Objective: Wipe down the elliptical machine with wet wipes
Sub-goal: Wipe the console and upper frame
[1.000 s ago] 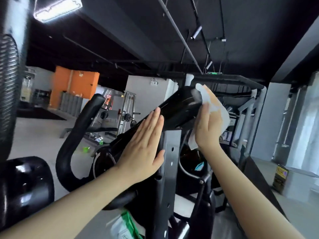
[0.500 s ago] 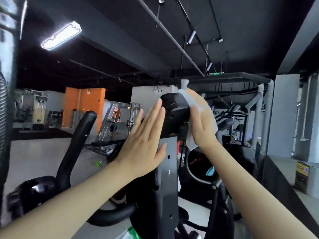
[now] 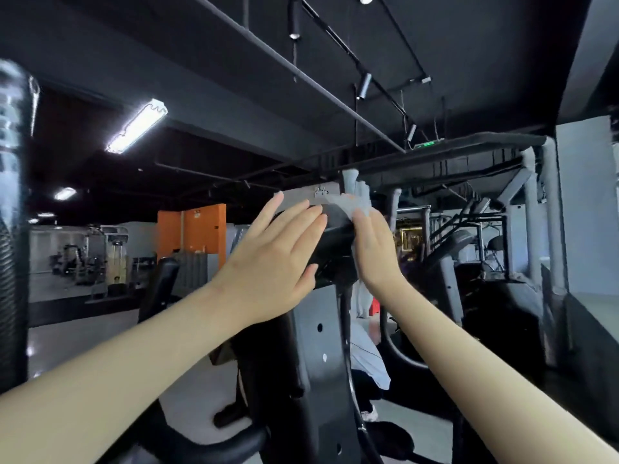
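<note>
ribbed black grip post [image 3: 11, 229] at the far left edge, well left of both hands, blurred. ceiling strip light [image 3: 137, 125] lit, up and left of the left hand. orange wall panel [image 3: 191, 229] far behind, just left of the left hand's fingers. black curved handlebar [image 3: 160, 283] below and left of the left wrist, partly behind the forearm.

left hand [image 3: 271, 262]: fingers straight and close together, palm flat against the left side of the black console [image 3: 335, 242] on top of the elliptical machine [image 3: 328, 396]. grips nothing, only presses. thumb lies near the console's lower edge.

console sits between the two hands, touching both. grey upright column [image 3: 318, 329] with bolt holes runs down from it, between the forearms.

wet wipe [image 3: 355, 204]: white, crumpled, on the console's top right corner under the right hand's fingertips, its edge sticking out above them.

right hand [image 3: 375, 252]: seen edge-on, fingers look straight, pressing the wipe onto the console's right side. thumb hidden, so can't tell if it pinches the wipe.

pale crumpled thing [image 3: 368, 356] below the right wrist, behind the column; can't tell what it is. grey rack frame [image 3: 536, 212] well right of the right hand, in the background. track lights [image 3: 363, 85] on the dark ceiling above both hands.
</note>
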